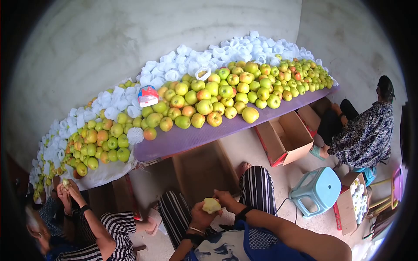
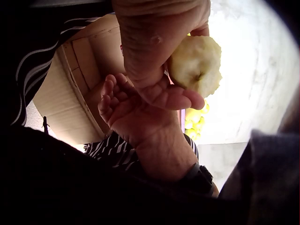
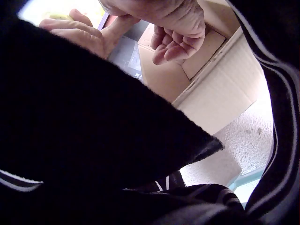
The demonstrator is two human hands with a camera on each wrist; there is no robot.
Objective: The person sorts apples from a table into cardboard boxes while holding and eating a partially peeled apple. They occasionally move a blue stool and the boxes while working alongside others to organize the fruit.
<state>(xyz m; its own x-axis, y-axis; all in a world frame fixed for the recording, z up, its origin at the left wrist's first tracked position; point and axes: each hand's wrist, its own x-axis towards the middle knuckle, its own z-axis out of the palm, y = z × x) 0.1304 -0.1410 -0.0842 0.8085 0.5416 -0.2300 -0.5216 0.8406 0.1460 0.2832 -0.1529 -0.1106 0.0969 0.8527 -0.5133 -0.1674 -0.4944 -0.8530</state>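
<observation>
In the head view my left hand (image 1: 201, 216) holds an apple (image 1: 211, 205) with pale flesh bared over the side that shows. The left wrist view shows the apple (image 2: 197, 65) with a ragged edge and a dark spot in its flesh, between the left thumb and the fingers behind. My right hand (image 1: 224, 199) is close beside the apple. Its palm faces the left wrist camera, with the fingers (image 2: 112, 93) loosely bent and nothing visible in them. In the right wrist view the right hand (image 3: 173, 37) hangs over a cardboard box, its fingers bent.
A purple-covered table (image 1: 183, 143) bears heaped apples (image 1: 204, 106) and white foam nets (image 1: 191, 61). Below stands a cardboard box (image 1: 204, 169), with another box (image 1: 287, 135) farther right. A blue stool (image 1: 320, 187) is at right. People sit at both sides; the left one holds an apple (image 1: 66, 182).
</observation>
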